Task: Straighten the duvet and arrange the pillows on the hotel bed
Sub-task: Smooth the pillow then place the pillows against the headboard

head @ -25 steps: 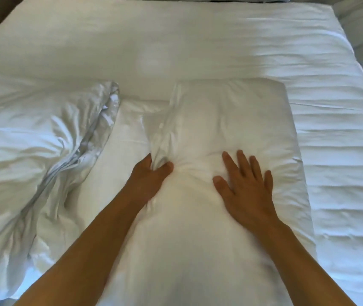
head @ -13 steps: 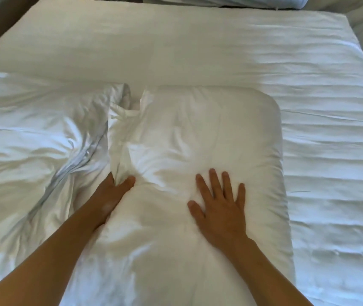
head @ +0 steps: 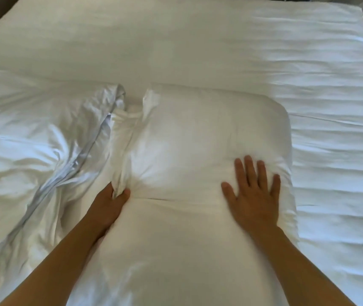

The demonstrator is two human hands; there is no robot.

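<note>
Since half a second ago, the right hand (head: 253,195) has slid toward 3 o'clock on the pillow (head: 198,140), fingers spread flat. At 9 o'clock, the left hand (head: 110,204) pinches the pillow's edge beside the rumpled duvet (head: 32,140).

white pillow (head: 198,151), seemingly plain white duvet (head: 32,140)

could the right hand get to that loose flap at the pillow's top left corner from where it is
Probably yes. The right hand lies flat and open on the pillow, holding nothing, and only bare pillowcase lies between it and the flap. The left hand grips fabric lower down.
</note>
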